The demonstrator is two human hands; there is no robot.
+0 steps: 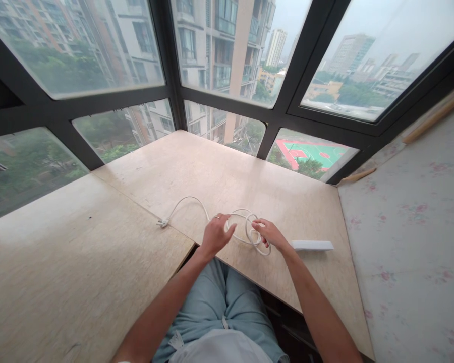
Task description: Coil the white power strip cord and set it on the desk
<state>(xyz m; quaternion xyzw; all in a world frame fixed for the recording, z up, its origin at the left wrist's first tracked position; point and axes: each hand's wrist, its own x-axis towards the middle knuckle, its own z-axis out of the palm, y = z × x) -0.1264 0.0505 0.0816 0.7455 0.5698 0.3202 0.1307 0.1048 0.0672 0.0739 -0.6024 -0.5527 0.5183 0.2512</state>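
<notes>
A white power cord (191, 197) lies across the tabletop in loose loops, with a plug (162, 223) at its left end. My left hand (216, 236) hovers over or rests by the cord, thumb and fingers apart; whether it touches the cord I cannot tell. At the right side of the loops, my right hand (270, 234) has its fingers closed around a part of the cord. Just beyond my right wrist sits a long white power strip (312, 245), its left end partly hidden by the arm.
The beige tabletop (136, 242) has a seam and a dark notch at its front edge, where my legs are. Dark-framed windows (227, 101) border the far side. A wall with flowered paper (408, 242) stands close on the right.
</notes>
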